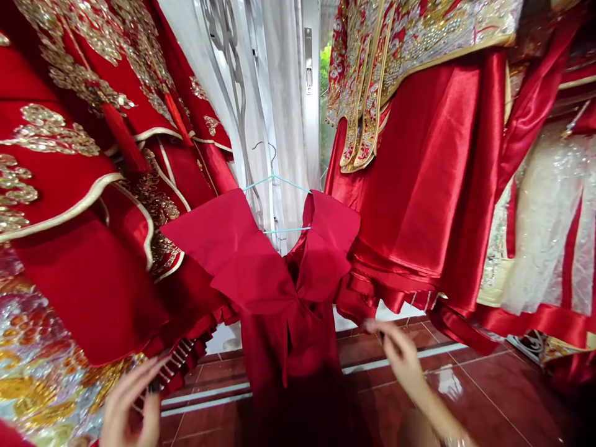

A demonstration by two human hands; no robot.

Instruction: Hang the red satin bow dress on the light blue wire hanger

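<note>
A plain red dress (261, 273) with wide, pointed shoulder flaps hangs in front of me on a thin light-blue wire hanger (292, 230). The front gathers into a twist at the chest, and the lower skirt fades into dark shadow. To the left of the dress, my left hand (133, 400) is open, thumb and fingers apart, near a ruffled red hem; a small dark spot shows between them, too unclear to name. My right hand (400, 354) is on the other side, its slightly blurred fingers loosely stretched toward the dress. Neither hand touches the dress.
Red garments with gold beadwork (60, 136) hang close on the left. At right hang a beaded jacket (419, 37) and a red satin skirt (433, 167). Behind are a white curtain (284, 93) and metal grille (239, 81), above a red tiled floor (484, 391) with a metal track.
</note>
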